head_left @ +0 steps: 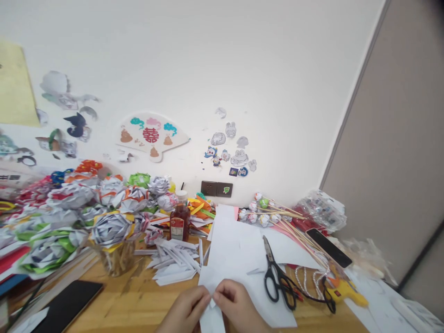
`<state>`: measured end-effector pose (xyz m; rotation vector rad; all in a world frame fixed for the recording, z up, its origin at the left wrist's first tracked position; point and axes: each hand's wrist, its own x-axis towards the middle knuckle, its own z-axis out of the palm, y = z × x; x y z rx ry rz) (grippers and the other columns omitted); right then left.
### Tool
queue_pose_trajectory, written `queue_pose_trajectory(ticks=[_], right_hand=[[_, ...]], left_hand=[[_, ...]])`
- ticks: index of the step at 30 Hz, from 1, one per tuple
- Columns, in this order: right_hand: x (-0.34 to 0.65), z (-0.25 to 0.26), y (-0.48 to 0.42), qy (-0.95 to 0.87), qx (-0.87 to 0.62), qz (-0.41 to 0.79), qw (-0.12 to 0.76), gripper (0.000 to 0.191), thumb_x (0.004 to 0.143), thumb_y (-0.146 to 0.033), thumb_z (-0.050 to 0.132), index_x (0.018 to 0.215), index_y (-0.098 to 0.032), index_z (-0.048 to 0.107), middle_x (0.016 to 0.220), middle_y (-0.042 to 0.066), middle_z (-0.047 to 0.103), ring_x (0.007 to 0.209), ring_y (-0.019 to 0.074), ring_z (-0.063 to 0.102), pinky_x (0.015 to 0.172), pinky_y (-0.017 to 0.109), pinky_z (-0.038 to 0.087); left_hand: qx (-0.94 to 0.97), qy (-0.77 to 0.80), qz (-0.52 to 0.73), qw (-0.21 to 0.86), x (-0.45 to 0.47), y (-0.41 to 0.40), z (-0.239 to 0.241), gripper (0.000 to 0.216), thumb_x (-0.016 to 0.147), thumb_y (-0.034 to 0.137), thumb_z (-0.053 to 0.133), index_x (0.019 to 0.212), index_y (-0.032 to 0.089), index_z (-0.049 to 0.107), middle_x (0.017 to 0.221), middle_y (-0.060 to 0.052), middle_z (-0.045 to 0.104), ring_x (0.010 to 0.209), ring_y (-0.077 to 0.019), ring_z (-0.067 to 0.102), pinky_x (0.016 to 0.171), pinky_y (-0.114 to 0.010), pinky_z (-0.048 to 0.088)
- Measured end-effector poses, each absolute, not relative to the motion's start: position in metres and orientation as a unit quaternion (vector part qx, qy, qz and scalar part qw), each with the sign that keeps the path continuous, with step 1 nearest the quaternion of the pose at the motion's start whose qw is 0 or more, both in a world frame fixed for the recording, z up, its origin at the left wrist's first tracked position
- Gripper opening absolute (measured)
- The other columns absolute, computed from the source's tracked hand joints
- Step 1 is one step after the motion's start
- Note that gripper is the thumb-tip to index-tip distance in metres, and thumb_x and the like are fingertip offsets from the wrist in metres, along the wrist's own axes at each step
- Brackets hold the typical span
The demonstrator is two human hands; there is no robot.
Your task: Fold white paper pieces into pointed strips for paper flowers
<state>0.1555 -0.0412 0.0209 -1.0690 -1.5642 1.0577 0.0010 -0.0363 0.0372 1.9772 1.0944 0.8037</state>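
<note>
Over the wooden table point(135, 305), the left hand point(187, 307) and right hand point(236, 303) pinch a white paper strip point(212, 320) between them, seemingly part-folded; folded paper pieces point(175, 264) lie piled beyond, assembled paper flowers point(113, 229) farther left.

Red 囍 sign point(151, 135) (double happiness), on white fan point(140, 138); bottle label point(177, 228), unreadable

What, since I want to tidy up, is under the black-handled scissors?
White paper shows beneath the scissors; anything directly covered by their outline cannot be seen.
</note>
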Motion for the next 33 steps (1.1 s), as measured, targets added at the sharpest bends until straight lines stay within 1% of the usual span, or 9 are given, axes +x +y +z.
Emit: queue_pose_trajectory(ticks=[4, 12, 18, 22, 28, 33], right_hand=[[0.1565, 0.0247, -0.0423, -0.647, -0.428, 0.447, 0.445, 0.02, 0.073, -0.027, 0.054, 0.058, -0.014, 0.051, 0.052, -0.005, 0.038, 0.051, 0.0093, 0.036, 0.049, 0.02, 0.03], [0.1537, 0.0264, -0.0439, -0.655, -0.433, 0.429, 0.447, 0.018, 0.071, -0.024, 0.053, 0.057, -0.015, 0.048, 0.053, -0.005, 0.039, 0.052, 0.0098, 0.036, 0.05, 0.021, 0.03], [0.1528, 0.0252, -0.0444, -0.647, -0.446, 0.426, 0.448, 0.019, 0.07, -0.026, 0.056, 0.057, -0.014, 0.05, 0.054, -0.004, 0.04, 0.052, 0.0102, 0.038, 0.051, 0.021, 0.031], [0.1534, 0.0241, -0.0446, -0.65, -0.444, 0.425, 0.446, 0.016, 0.07, -0.024, 0.056, 0.058, -0.014, 0.052, 0.055, -0.004, 0.043, 0.053, 0.0101, 0.039, 0.052, 0.02, 0.033], [0.1519, 0.025, -0.0463, -0.664, -0.458, 0.406, 0.43, 0.009, 0.067, -0.016, 0.056, 0.058, -0.014, 0.055, 0.054, -0.003, 0.046, 0.053, 0.0101, 0.04, 0.052, 0.02, 0.034], [0.1516, 0.0204, -0.044, -0.643, -0.467, 0.406, 0.45, 0.012, 0.067, -0.019, 0.058, 0.057, -0.014, 0.054, 0.053, -0.004, 0.046, 0.052, 0.0099, 0.041, 0.05, 0.02, 0.033]], left_hand=[[0.768, 0.435, 0.313, 0.352, 0.0008, -0.0359, 0.0355, 0.035, 0.081, 0.041, 0.035, 0.056, 0.019, 0.046, 0.058, 0.001, 0.05, 0.059, -0.0164, 0.048, 0.057, -0.022, 0.036], [0.762, 0.43, 0.32, 0.362, 0.001, -0.0364, 0.0338, 0.036, 0.081, 0.045, 0.031, 0.057, 0.02, 0.041, 0.059, 0.001, 0.048, 0.06, -0.0171, 0.048, 0.058, -0.023, 0.036], [0.758, 0.429, 0.324, 0.37, 0.0011, -0.0352, 0.0321, 0.037, 0.081, 0.047, 0.031, 0.057, 0.021, 0.04, 0.059, 0.001, 0.048, 0.06, -0.0169, 0.047, 0.058, -0.023, 0.036], [0.755, 0.43, 0.323, 0.376, 0.0011, -0.0347, 0.0315, 0.04, 0.08, 0.051, 0.032, 0.055, 0.021, 0.04, 0.059, 0.001, 0.048, 0.061, -0.0167, 0.047, 0.057, -0.022, 0.036], [0.76, 0.432, 0.321, 0.364, 0.0018, -0.0328, 0.0292, 0.036, 0.08, 0.045, 0.033, 0.055, 0.02, 0.041, 0.058, 0.001, 0.048, 0.06, -0.0168, 0.047, 0.057, -0.023, 0.036], [0.75, 0.434, 0.33, 0.374, 0.0022, -0.0332, 0.0314, 0.036, 0.08, 0.045, 0.034, 0.055, 0.02, 0.042, 0.058, 0.001, 0.047, 0.061, -0.0172, 0.047, 0.057, -0.023, 0.036]])
